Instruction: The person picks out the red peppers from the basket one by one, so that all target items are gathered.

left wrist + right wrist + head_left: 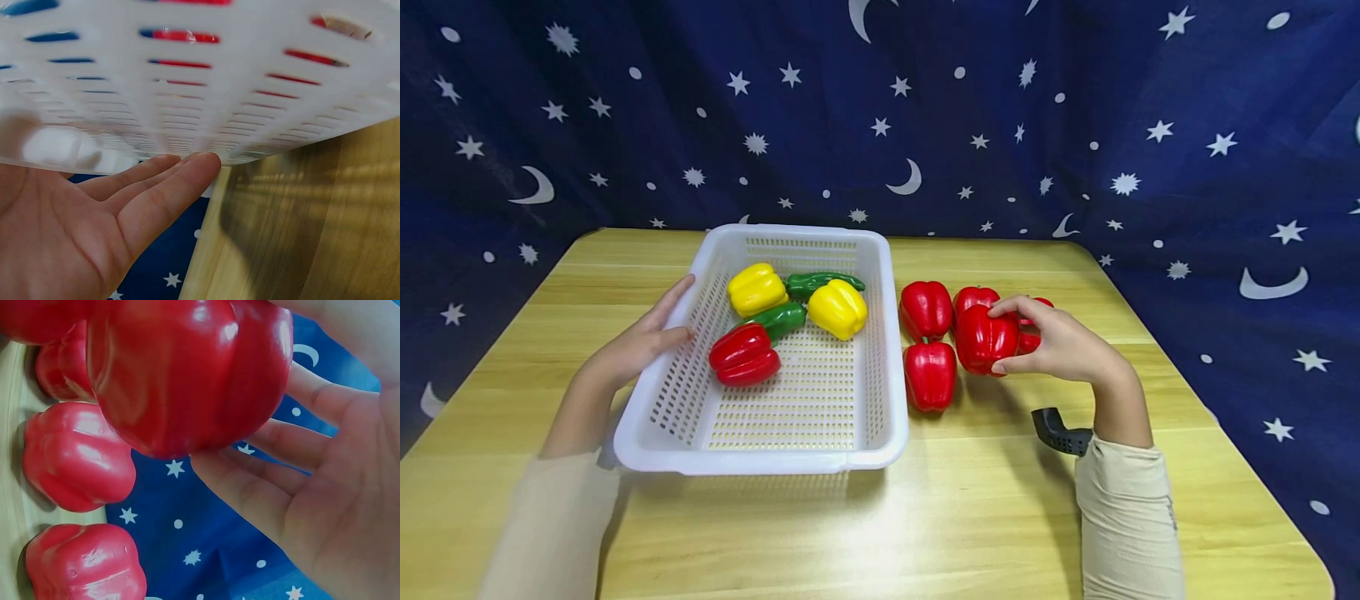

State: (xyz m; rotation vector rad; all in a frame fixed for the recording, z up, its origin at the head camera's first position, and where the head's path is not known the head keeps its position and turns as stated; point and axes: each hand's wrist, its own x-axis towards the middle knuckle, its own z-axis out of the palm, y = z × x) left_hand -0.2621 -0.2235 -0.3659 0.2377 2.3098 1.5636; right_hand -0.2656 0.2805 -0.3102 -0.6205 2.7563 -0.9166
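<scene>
My left hand [636,346] grips the left rim of a white plastic basket [767,462], thumb over the rim and fingers [169,194] along the outside of the slotted wall. Two yellow bell peppers [837,309], two green peppers [826,284] and a red bell pepper [745,356] lie inside, toward the far and left parts. To the basket's right, my right hand [1063,342] holds another red bell pepper [987,339] between thumb and fingers. In the right wrist view this pepper [187,375] appears raised above others; its upper part is cut off.
Several red bell peppers [927,310] stand on the wooden table [970,517] just right of the basket, some partly hidden behind my right hand. A black curved bracket [1060,433] juts out at my right wrist. Behind the table hangs a dark blue cloth [820,125] with stars and moons.
</scene>
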